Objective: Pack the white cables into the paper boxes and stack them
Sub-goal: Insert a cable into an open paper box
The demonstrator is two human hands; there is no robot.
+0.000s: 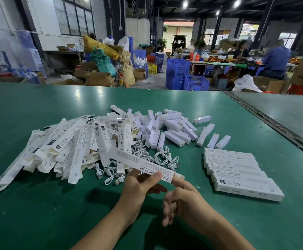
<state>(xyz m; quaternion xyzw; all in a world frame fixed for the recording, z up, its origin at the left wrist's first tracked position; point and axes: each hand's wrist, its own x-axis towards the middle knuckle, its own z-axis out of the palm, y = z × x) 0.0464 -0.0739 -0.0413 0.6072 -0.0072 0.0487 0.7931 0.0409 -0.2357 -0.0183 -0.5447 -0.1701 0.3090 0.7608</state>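
The paper box (141, 162) in hand lies with its long axis running from far left to near right, its far end above the loose white cables (158, 158) on the desk (39, 204). The left hand (140, 184) pinches it near the right end, thumb on top. The right hand (181, 197) grasps nothing: its forefinger touches that end and the other fingers are loosely curled. The cables lie just beyond both hands, so the free right hand looks best placed to fetch one (the left is occupied). Whether the box holds anything cannot be told. A heap of flat boxes (60, 148) lies at left, white lamp bars (174, 130) farther off, and a stack of closed boxes (240, 175) at right.
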